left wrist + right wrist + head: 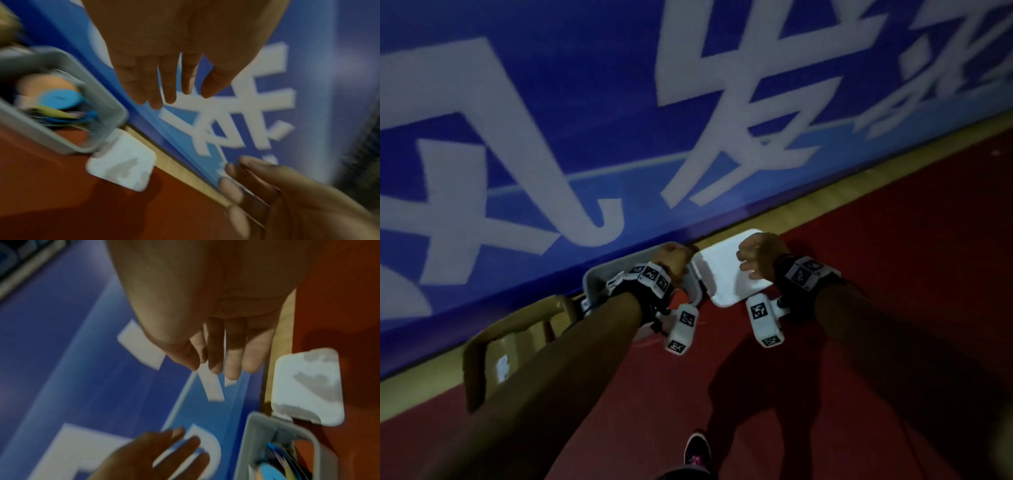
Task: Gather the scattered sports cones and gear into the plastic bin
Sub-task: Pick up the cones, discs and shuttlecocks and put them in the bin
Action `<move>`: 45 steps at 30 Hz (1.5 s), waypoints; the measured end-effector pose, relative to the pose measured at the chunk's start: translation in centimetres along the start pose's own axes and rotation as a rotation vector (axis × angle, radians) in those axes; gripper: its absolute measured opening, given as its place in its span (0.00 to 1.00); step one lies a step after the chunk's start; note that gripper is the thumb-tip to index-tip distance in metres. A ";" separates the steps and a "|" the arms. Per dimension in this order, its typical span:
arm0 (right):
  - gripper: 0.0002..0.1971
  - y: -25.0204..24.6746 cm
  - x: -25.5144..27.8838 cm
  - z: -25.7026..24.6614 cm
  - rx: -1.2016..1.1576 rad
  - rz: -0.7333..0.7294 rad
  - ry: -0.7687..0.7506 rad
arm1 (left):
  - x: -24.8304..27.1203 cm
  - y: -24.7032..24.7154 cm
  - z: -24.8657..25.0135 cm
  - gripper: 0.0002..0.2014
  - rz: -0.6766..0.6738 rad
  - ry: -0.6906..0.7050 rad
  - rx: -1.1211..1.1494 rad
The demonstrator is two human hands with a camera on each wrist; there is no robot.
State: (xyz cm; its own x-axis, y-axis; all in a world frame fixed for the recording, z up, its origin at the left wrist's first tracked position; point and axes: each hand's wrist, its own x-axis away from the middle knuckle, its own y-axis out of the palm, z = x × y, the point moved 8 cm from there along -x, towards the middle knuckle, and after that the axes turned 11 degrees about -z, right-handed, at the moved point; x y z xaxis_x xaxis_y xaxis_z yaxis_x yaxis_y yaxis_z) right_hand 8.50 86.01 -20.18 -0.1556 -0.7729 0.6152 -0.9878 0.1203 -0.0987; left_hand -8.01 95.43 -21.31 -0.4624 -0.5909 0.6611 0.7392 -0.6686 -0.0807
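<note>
At the far left, seen from your head, a brown cardboard box [493, 349] stands against the blue banner [571, 113] with its big white characters. Just right of the box sits the grey plastic bin [594, 279], also close against the foot of the banner, on the red floor [876, 274].

Your left hand [671, 262] hangs above the bin, holding nothing. In the left wrist view its fingers [152, 91] hang straight and relaxed, slightly spread, over the banner beside the bin's rim [111, 100]. Inside the bin lie flat cones: a blue disc [59, 98] on top, an orange one [47, 82] behind it, and yellow and blue edges below, all blurred. In the right wrist view, more blue and orange pieces [273, 464] show in the bin.

Right of the bin, the white lid [726, 274] lies open on the floor, touching the bin's end; whether it is hinged there I cannot tell.

Your right hand [760, 255] hovers over the lid with nothing in it. From your head its fingers look loosely curled; in the right wrist view they [232, 363] hang relaxed, close together, clear of the lid [308, 386].

Lower down, 1 dark shoe [697, 450] with pink marks stands on the floor.
</note>
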 end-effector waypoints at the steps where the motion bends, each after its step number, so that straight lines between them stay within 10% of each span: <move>1: 0.13 -1.5 1.5 0.3 0.032 0.060 0.002 | 0.4 2.4 1.2 0.06 -0.037 0.012 -0.021; 9: 0.08 -18.9 25.0 14.0 -0.073 0.591 0.018 | 7.9 33.1 6.0 0.05 -0.456 0.236 -0.377; 17: 0.09 -25.4 58.0 39.7 -0.442 1.069 0.045 | 28.2 67.4 -7.3 0.03 -0.910 0.311 -0.657; 28: 0.07 -14.4 94.3 70.8 -1.064 1.700 0.079 | 59.5 98.1 -33.0 0.04 -1.460 0.327 -1.069; 45: 0.07 -5.7 130.0 99.0 -1.321 2.081 0.484 | 94.3 129.1 -66.4 0.04 -1.992 0.223 -1.437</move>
State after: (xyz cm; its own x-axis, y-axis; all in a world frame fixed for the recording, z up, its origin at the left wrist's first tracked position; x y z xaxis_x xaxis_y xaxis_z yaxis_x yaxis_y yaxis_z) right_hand -5.84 -76.88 -17.09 -0.2550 0.8364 0.4852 0.8364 0.4426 -0.3234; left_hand 11.29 -76.62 -18.93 0.0217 0.8572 0.5145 -0.9983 0.0464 -0.0352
